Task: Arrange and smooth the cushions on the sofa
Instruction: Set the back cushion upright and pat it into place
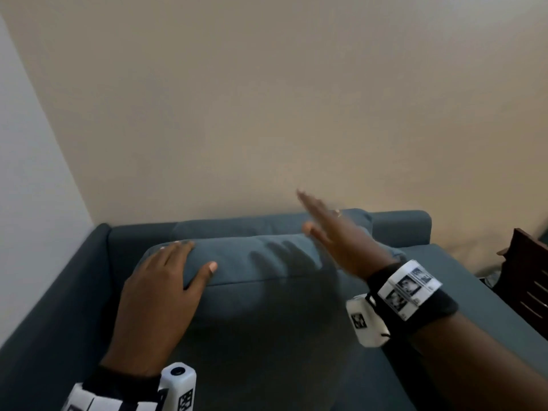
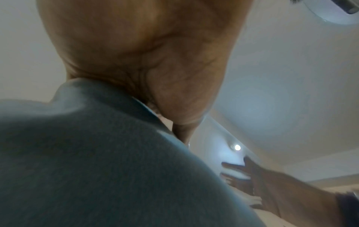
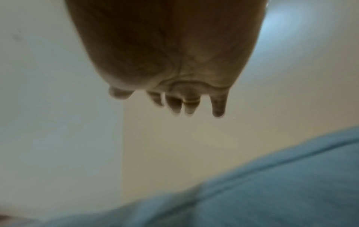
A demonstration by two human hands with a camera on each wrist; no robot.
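A blue-grey cushion [image 1: 267, 262] leans against the backrest [image 1: 400, 229] of the matching sofa [image 1: 296, 366]. My left hand [image 1: 192, 256] lies over the cushion's top left corner, fingers along the top and thumb on the front face. In the left wrist view the palm of the left hand [image 2: 145, 53] presses on the cushion [image 2: 97, 161]. My right hand [image 1: 320, 221] hovers blurred above the cushion's upper right part, fingers straight, holding nothing; its shadow falls on the fabric. The right hand also shows in the left wrist view [image 2: 252, 181] and in the right wrist view [image 3: 174, 101], above blue fabric [image 3: 281, 184].
A plain cream wall [image 1: 267, 114] rises right behind the sofa. The sofa's left armrest [image 1: 59, 307] runs along a white wall. A dark wooden chair [image 1: 527, 277] stands close to the sofa's right side. A ceiling light [image 2: 237, 147] shines overhead.
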